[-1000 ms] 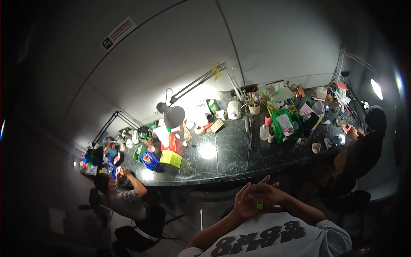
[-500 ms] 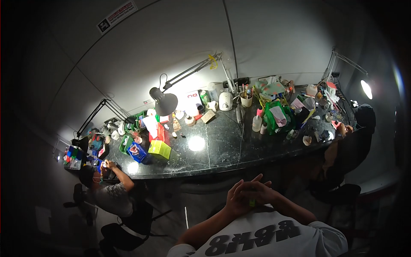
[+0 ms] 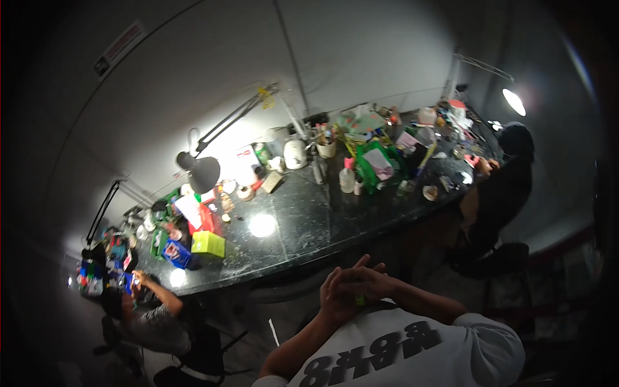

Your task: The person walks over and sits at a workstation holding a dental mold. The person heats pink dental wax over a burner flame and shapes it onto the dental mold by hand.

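Observation:
My left hand (image 3: 331, 298) and my right hand (image 3: 366, 282) are clasped together in front of my chest, fingers interlaced. The right hand lies over the left, and some fingertips point up and outward. I see no tool in either hand. A small yellow-green spot (image 3: 360, 299) shows just under the fingers; what it is, I cannot make out. Behind the hands is my white printed shirt (image 3: 374, 351). Both hands stay apart from the dark worktable (image 3: 303, 222), whose near edge lies beyond them.
A lime-green box (image 3: 208, 244), a blue bin (image 3: 176, 254) and a desk lamp (image 3: 198, 171) stand left. A green bag (image 3: 377, 169) and pink-capped bottle (image 3: 347, 177) stand right. One co-worker (image 3: 158, 322) sits left, another (image 3: 500, 184) right.
The view has turned and tilted, so the table and co-workers appear shifted left and the table slopes more. My hands remain clasped in the same way.

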The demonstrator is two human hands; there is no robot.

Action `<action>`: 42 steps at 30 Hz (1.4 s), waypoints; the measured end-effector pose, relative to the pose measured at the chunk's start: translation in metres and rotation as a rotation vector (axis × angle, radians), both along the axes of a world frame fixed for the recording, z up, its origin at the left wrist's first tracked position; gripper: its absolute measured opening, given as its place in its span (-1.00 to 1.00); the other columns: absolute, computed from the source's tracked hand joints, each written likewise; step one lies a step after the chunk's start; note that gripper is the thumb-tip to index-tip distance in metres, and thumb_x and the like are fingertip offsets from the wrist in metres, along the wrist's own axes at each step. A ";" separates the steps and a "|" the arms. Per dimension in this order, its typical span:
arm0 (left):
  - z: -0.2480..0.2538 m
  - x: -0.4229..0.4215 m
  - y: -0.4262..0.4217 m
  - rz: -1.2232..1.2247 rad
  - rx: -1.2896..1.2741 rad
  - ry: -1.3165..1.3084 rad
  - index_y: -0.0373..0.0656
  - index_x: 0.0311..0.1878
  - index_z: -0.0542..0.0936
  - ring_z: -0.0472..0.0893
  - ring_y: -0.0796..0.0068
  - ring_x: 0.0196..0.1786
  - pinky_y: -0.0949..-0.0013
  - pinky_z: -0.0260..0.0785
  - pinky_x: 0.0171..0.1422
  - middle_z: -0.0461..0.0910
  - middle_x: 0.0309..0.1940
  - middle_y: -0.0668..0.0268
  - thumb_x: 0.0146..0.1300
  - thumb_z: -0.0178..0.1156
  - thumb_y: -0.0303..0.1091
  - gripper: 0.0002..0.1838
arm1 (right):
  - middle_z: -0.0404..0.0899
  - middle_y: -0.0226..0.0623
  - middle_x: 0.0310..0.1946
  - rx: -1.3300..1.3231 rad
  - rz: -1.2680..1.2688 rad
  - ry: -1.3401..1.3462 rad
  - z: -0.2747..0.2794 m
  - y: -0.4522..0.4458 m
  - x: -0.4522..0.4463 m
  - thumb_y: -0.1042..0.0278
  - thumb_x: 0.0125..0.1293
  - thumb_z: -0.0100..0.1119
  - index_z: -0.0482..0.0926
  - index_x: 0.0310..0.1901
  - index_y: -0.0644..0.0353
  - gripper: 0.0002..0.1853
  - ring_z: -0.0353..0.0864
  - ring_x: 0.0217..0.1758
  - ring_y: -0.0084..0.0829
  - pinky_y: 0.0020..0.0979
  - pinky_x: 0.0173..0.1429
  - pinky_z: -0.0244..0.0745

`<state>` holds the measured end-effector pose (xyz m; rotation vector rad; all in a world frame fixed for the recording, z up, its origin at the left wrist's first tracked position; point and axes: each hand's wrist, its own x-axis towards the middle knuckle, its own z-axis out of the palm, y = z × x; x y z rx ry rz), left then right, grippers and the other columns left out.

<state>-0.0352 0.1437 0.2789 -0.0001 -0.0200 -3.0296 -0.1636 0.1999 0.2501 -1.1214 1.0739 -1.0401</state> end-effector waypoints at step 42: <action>0.008 -0.004 -0.022 -0.008 -0.004 -0.086 0.00 0.55 0.06 0.01 -0.07 0.56 -0.07 -0.05 0.57 0.01 0.50 -0.10 0.45 -0.26 0.15 -0.30 | 0.66 -0.06 -0.18 -0.144 -0.390 -0.407 -0.100 -0.026 0.030 0.54 0.42 -0.02 0.54 -0.04 0.46 -0.79 0.62 0.04 -0.39 -0.44 0.31 0.35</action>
